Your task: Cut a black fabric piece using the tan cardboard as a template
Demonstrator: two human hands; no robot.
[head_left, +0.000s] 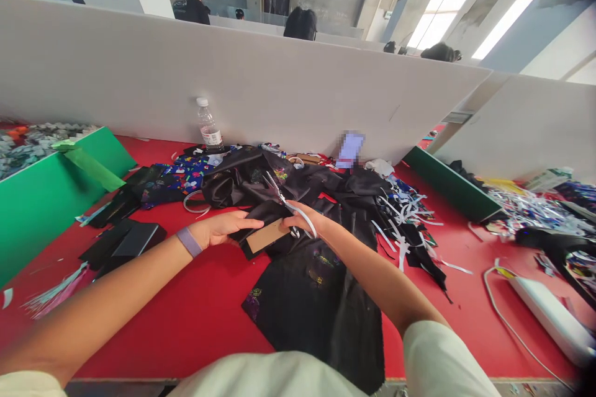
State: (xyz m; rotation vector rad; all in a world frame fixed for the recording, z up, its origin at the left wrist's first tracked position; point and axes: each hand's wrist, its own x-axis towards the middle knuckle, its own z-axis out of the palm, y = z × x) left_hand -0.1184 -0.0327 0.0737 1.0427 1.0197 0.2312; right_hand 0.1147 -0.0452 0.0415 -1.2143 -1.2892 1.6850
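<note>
A bottle (pixel 210 127) stands—upright, near the partition (pixel 139 68).

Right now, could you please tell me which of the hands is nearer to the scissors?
Right: the right hand holds the scissors. The left hand is off to their left, apart from them, holding black cloth by the tan card.

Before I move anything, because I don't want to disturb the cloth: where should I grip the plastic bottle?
Probably grip the plastic bottle around its upper body, below the white cap, from the front. It stands on its base close to the white partition, which limits the back; fabric scraps lie by its foot, while the round upper part rises above them.
</note>
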